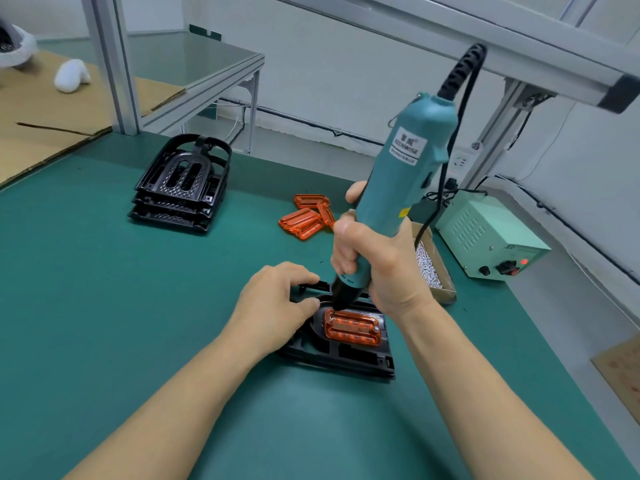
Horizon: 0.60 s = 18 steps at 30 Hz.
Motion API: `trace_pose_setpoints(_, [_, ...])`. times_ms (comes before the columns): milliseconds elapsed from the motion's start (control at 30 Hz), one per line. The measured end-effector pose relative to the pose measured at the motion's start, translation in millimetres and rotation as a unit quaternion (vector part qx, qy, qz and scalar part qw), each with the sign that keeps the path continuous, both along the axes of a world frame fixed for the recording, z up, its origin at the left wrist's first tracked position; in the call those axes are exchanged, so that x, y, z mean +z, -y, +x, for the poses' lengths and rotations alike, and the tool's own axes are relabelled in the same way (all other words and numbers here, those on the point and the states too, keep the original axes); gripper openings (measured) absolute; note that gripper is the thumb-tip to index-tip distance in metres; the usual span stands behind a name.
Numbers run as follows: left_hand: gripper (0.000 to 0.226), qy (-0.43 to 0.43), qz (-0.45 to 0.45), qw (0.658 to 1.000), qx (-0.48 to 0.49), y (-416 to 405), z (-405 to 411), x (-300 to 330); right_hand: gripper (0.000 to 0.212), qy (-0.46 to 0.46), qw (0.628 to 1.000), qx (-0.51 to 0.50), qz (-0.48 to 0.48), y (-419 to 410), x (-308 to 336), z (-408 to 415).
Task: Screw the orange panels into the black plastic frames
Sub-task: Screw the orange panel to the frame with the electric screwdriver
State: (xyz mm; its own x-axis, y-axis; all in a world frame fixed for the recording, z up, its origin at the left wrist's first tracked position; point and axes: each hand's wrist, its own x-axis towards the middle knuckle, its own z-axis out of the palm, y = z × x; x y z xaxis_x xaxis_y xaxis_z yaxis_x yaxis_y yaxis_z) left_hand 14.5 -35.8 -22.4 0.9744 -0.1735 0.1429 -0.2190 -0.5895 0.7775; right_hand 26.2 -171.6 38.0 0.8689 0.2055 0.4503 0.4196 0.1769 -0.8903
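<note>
Translucent ribbed orange panel (353, 330) sits seated in the black plastic frame (346, 355) on your bench (138, 306). Your right hand (377, 265) fingers wrap the teal electric screwdriver (398, 188), tip at the panel's corner. Left hand (277, 299) fingers curl on the frame edge.

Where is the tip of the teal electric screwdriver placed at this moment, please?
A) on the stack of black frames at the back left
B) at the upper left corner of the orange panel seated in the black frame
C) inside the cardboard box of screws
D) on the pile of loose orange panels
B: the right hand holds the teal electric screwdriver with its tip down at the upper left corner of the orange panel in the black frame.
</note>
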Motion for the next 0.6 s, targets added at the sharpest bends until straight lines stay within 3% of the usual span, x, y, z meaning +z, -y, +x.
trace_pose_setpoints(600, [0.03,0.009,-0.018,1.0,0.003,0.8,1.8,-3.9,0.023,0.009,0.999,0.043,-0.019,1.6,-0.8,1.6])
